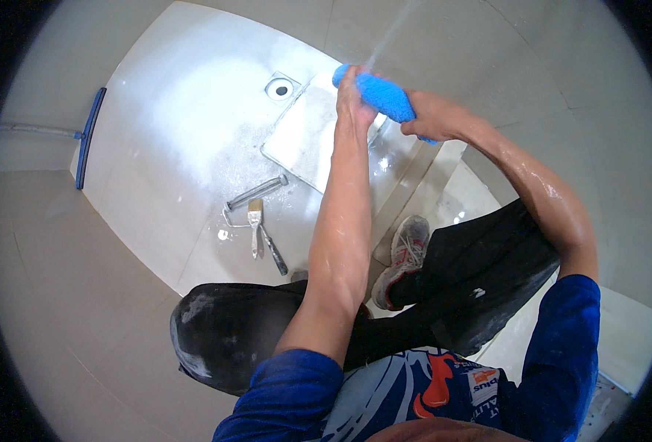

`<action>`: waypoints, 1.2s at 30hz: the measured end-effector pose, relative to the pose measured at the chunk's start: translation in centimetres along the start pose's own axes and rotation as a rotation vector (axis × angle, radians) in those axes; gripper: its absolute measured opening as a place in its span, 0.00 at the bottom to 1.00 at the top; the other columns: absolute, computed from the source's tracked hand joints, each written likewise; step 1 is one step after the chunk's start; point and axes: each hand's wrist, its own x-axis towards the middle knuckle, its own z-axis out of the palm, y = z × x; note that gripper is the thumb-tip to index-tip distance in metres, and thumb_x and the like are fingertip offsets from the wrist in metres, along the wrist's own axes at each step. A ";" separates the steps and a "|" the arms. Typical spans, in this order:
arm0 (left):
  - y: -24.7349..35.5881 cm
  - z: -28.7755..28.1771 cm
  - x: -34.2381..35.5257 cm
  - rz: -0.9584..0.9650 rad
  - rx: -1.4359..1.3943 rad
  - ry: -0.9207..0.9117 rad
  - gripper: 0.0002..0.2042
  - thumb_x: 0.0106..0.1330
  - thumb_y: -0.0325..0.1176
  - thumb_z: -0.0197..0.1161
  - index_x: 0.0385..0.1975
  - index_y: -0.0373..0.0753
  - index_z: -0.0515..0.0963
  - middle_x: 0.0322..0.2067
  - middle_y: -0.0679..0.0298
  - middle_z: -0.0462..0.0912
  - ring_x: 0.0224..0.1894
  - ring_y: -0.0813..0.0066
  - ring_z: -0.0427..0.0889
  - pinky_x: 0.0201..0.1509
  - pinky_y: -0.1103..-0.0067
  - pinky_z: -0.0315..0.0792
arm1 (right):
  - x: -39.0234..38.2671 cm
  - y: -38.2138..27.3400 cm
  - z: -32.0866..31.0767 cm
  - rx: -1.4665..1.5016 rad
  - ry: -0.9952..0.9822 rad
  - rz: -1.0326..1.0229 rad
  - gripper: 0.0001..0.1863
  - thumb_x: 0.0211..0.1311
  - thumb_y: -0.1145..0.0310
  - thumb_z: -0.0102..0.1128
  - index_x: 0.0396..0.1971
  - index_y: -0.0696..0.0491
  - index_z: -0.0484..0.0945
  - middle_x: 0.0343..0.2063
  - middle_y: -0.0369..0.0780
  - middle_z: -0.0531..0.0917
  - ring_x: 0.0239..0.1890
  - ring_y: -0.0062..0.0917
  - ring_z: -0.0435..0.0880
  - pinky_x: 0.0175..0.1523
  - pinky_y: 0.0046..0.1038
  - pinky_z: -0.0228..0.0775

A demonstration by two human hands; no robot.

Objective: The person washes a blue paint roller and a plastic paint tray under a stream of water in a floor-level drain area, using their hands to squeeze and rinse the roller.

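Note:
A blue, fuzzy paint roller sleeve (385, 97) is stretched between my two hands, above the wet white floor. My left hand (355, 103) is closed around its left end. Closed on the other end is my right hand (432, 116), and a bit of blue shows below its fingers. A thin stream of water (392, 35) comes down from above onto the sleeve by my left hand. On the floor, nearer my knee, lie a bare metal roller frame (256, 192) with a dark handle and a paintbrush (255, 215) across it.
A round drain (280, 89) sits in the floor beside a pale rectangular slab (296, 140). Against the left wall stands a blue floor squeegee (90, 138). A low ledge (407, 180) runs beside my shoe (407, 254). Tiled walls surround the area.

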 end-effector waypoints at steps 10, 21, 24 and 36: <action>-0.6 0.5 2.2 0.154 0.014 0.096 0.17 0.68 0.40 0.63 0.47 0.34 0.69 0.39 0.51 0.78 0.36 0.55 0.82 0.40 0.56 0.81 | -0.6 -0.8 0.3 -0.315 0.145 -0.033 0.24 0.60 0.70 0.66 0.53 0.66 0.71 0.36 0.59 0.86 0.41 0.54 0.86 0.49 0.48 0.78; -1.0 -2.9 4.7 0.138 0.057 0.253 0.22 0.64 0.36 0.67 0.49 0.29 0.67 0.41 0.49 0.77 0.39 0.51 0.84 0.42 0.54 0.82 | -0.8 -0.8 2.4 -0.680 0.293 -0.200 0.21 0.63 0.74 0.60 0.54 0.66 0.71 0.30 0.51 0.86 0.30 0.44 0.89 0.33 0.41 0.82; 1.0 -3.2 4.6 0.032 0.048 0.137 0.24 0.69 0.49 0.64 0.47 0.32 0.69 0.40 0.50 0.77 0.40 0.49 0.83 0.45 0.53 0.81 | -1.2 -1.8 2.0 -0.745 0.350 -0.235 0.21 0.64 0.73 0.60 0.55 0.65 0.72 0.32 0.50 0.86 0.30 0.43 0.89 0.33 0.39 0.82; 3.2 -3.5 0.8 -0.027 -0.389 -0.036 0.47 0.68 0.79 0.32 0.50 0.31 0.71 0.48 0.50 0.80 0.57 0.48 0.79 0.68 0.45 0.67 | -1.4 0.0 0.4 -0.499 0.249 -0.148 0.36 0.56 0.65 0.75 0.63 0.52 0.67 0.45 0.50 0.84 0.47 0.46 0.86 0.52 0.44 0.80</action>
